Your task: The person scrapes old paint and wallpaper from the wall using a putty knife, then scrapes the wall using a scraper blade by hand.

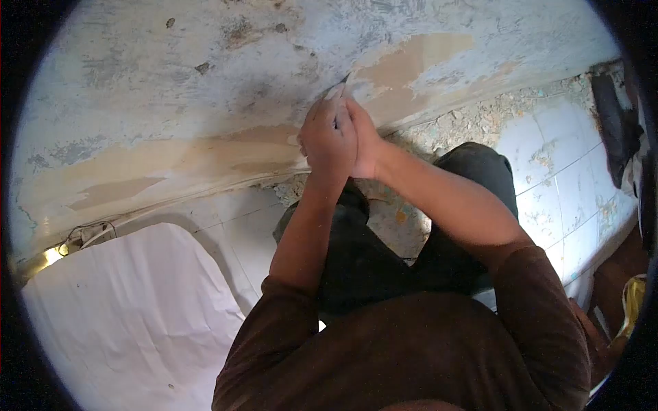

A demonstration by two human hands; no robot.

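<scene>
Head view: the left hand [327, 142] and right hand [367, 140] press together at the patchy wall [137, 61], both sets of fingers clenched around a scraper [345, 79]. Only its dark tip shows, beside a tan patch [411, 61]; the rest is hidden. Crumbled debris [466, 127] lies along the tiled floor [569, 198], and a white sheet [130, 308] spreads to the person's left.

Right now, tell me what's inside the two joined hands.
A thin dark tip, perhaps a scraper blade's, pokes out near the patchy wall. The rest is covered by the left hand and right hand; any handle cannot be seen.
</scene>
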